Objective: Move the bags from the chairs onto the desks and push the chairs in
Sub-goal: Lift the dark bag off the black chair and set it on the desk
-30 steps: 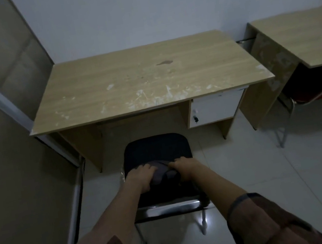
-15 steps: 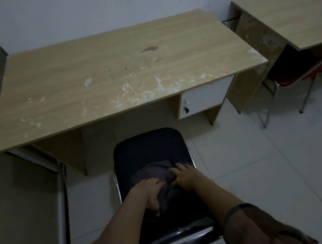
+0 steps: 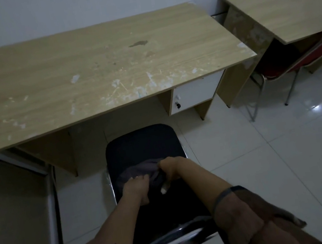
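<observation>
From the head camera, a dark grey bag (image 3: pixel 143 171) lies on the seat of the black chair (image 3: pixel 142 146) in the lower middle of the frame, bunched between the two hands. The left hand (image 3: pixel 136 187) has its fingers curled down onto the cloth at its lower left; the right hand (image 3: pixel 169 168) is closed on its right edge, and the two sit close together. The bag is so dark against the seat that its outline and long axis are hard to make out. The chair's shiny back rail (image 3: pixel 172 238) crosses the forearms low in the frame. The wooden table (image 3: pixel 93 73) fills the upper middle. A second table (image 3: pixel 286 9) and a red chair (image 3: pixel 303 58) are cut off at the right edge.
</observation>
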